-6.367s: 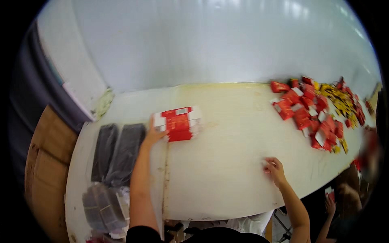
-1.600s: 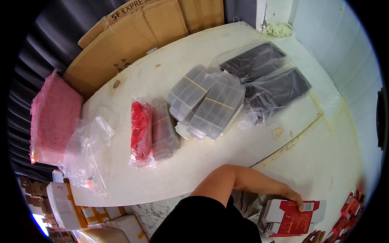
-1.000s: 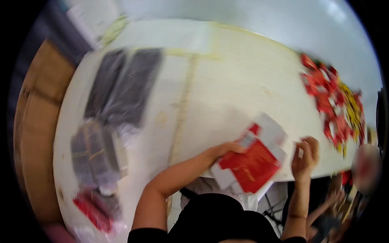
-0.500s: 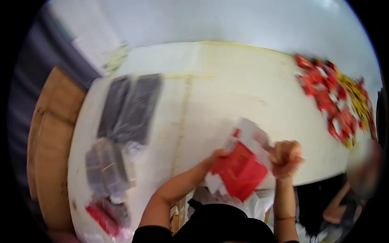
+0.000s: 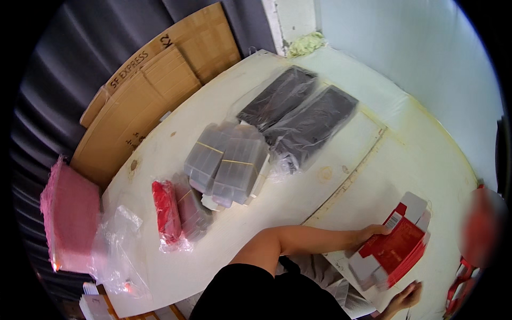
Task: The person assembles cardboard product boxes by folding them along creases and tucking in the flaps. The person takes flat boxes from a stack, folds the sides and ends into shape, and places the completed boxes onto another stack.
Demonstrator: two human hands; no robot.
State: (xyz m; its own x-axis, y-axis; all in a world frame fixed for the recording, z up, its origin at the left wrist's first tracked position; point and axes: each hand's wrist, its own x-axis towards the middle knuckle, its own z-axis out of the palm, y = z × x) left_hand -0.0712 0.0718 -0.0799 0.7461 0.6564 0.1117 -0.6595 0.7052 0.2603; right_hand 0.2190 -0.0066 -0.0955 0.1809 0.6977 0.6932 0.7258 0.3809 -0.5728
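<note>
My left hand grips a red cardboard box by its upper left edge, with the fingers partly hidden beneath. Pale grey-white flaps stick out at the box's top and bottom ends, and a white label patch sits near my thumb. The box is tilted above the right part of the table. Just below its lower right corner is my right hand, apart from the box. Its fingers are curled together; whatever lies inside them, if anything, is hidden.
On the pale table lie clear plastic boxes bound with rubber bands, dark flat sheets in plastic, a red wrapped bundle and a clear bag. Cardboard sheets and a pink bundle stand along the far left edge.
The view has swung to the left, bringing the pink bundle and clear bag into sight. My left hand still holds the red box; my right hand is now lower beside it.
</note>
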